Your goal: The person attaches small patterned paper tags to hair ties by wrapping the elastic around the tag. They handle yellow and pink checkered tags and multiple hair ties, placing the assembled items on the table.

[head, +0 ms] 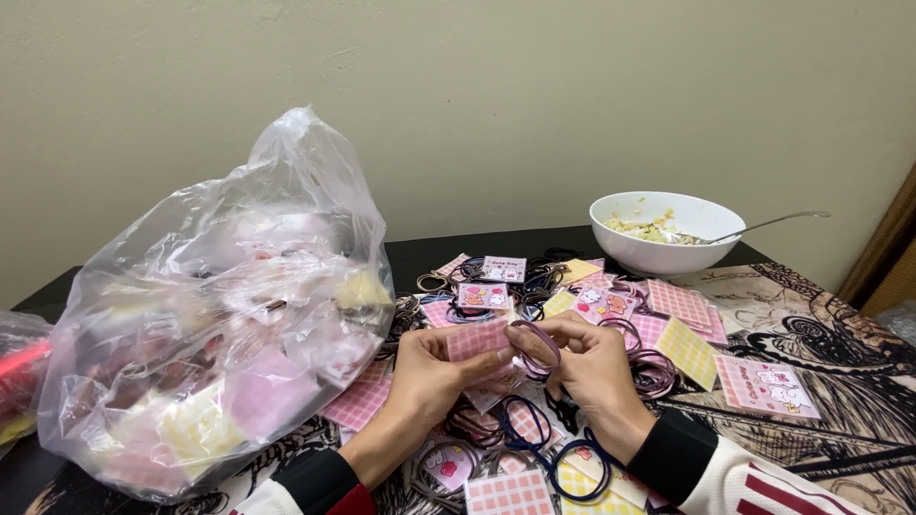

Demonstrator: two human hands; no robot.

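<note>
We hold a pink checked card [480,339] pinched in the fingers of our left hand [429,374], right in front of us above the heap of cards and hair ties [534,439]. Our right hand [592,367] has its fingertips clamped on a mauve hair tie [536,345], which loops across the card's right edge. Both hands are closed on what they hold, and they are touching each other. The risk here, we judge: the elastic is under tension, so a slack pinch could let it snap off and drop into the pile, or bend the thin card. To our left bulges a clear plastic bag [219,315]; a white bowl [666,234] with a spoon [763,225] sits well apart behind.
</note>
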